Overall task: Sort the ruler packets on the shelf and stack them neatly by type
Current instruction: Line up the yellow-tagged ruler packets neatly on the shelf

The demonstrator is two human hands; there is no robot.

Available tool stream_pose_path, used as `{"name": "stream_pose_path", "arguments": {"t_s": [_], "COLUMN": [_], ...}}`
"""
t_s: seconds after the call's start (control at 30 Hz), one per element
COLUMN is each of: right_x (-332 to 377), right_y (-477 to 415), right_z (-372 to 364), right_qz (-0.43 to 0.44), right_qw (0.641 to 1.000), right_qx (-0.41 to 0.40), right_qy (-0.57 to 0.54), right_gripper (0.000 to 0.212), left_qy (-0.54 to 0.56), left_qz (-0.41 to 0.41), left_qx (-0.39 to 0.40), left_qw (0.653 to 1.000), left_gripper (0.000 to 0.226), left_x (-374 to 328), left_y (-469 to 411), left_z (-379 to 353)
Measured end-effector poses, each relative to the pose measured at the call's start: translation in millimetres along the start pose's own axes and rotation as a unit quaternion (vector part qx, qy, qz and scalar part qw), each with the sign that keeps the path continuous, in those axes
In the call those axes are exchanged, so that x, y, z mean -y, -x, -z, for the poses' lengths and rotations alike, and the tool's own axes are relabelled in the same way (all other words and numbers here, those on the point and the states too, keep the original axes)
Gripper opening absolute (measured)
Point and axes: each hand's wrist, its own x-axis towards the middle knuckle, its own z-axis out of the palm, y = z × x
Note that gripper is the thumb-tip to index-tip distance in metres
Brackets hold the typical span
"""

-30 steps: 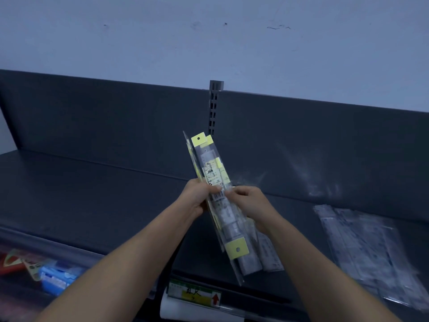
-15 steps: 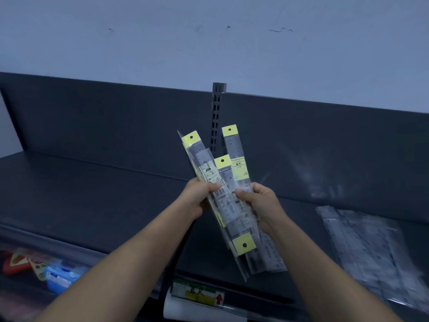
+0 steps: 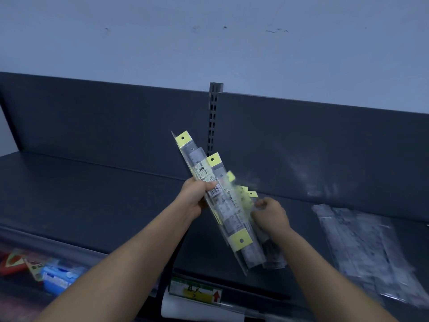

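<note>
Low at the left, blue packages (image 3: 58, 275) lie under the dark shelf (image 3: 92, 194). The left hand (image 3: 196, 196) grips a bundle of ruler packets (image 3: 228, 210), tilted, above the shelf. Just beside it, the right hand (image 3: 270, 216) curls its fingers round a few blurred packets (image 3: 243, 191). A pile of clear packets (image 3: 362, 247) lies flat at the shelf's right.

Reaches both bare forearms forward and up from the lower corners, converging near the middle. Grips a fanned bundle of packets (image 3: 228, 212) in the left hand (image 3: 195, 197), thumb pressed across the front, fingers wrapped behind. Holds the right hand (image 3: 270, 214) slightly lower and just beside it, fingers curled on the bundle's right edge, blurred.
</note>
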Motion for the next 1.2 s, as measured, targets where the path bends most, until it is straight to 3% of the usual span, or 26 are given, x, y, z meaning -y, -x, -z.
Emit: {"name": "stream_pose_path", "arguments": {"t_s": [0.07, 0.13, 0.2, 0.3, 0.4, 0.57, 0.63, 0.77, 0.87, 1.0, 1.1, 1.2], "right_x": [3, 12, 24, 33, 33, 43, 49, 58, 59, 55, 54, 52], "right_y": [3, 7, 13, 22, 19, 13, 13, 14, 12, 10, 8, 4], "right_z": [0, 3, 9, 17, 16, 27, 32, 31, 27, 22, 16, 13], "right_qz": [0.007, 0.031, 0.043, 0.08, 0.08, 0.053, 0.071, 0.1, 0.057, -0.023, -0.078, -0.136], "right_qw": [0.997, 0.998, 0.968, 0.948, 0.96, 0.93, 0.92, 0.906, 0.93, 0.931, 0.907, 0.871], "right_qx": [-0.021, -0.023, 0.091, 0.205, 0.149, 0.1, 0.096, 0.124, 0.126, 0.138, 0.126, 0.171], "right_qy": [0.077, -0.051, -0.229, -0.23, -0.223, -0.35, -0.373, -0.392, -0.342, -0.337, -0.395, -0.439], "right_gripper": [0.019, 0.011, 0.027, 0.027, 0.02, 0.02, 0.017, 0.033, 0.036, 0.046, 0.049, 0.072], "left_qy": [-0.002, -0.008, -0.004, -0.006, -0.016, -0.031, -0.038, -0.034, -0.034, -0.049, -0.056, -0.061], "left_qz": [0.0, -0.003, -0.007, -0.012, -0.013, -0.02, -0.023, -0.023, -0.021, -0.009, -0.003, -0.008], "left_qx": [0.003, 0.004, 0.006, 0.003, -0.003, -0.011, -0.008, 0.0, 0.009, 0.027, 0.034, 0.031], "left_qw": [1.0, 1.0, 1.0, 1.0, 1.0, 0.999, 0.999, 0.999, 0.999, 0.998, 0.998, 0.998], "left_gripper": [0.029, 0.026, 0.024, 0.023, 0.028, 0.031, 0.028, 0.024, 0.02, 0.023, 0.026, 0.028], "left_x": [0, 0, 0, 0, 0, -4, -5, -4, -5, -2, 1, 2], "left_y": [1, 2, 3, 4, 3, 1, 2, 4, 4, 6, 7, 6], "left_z": [-2, -3, -4, -5, -3, 4, 4, 2, 2, -2, -5, -6]}}
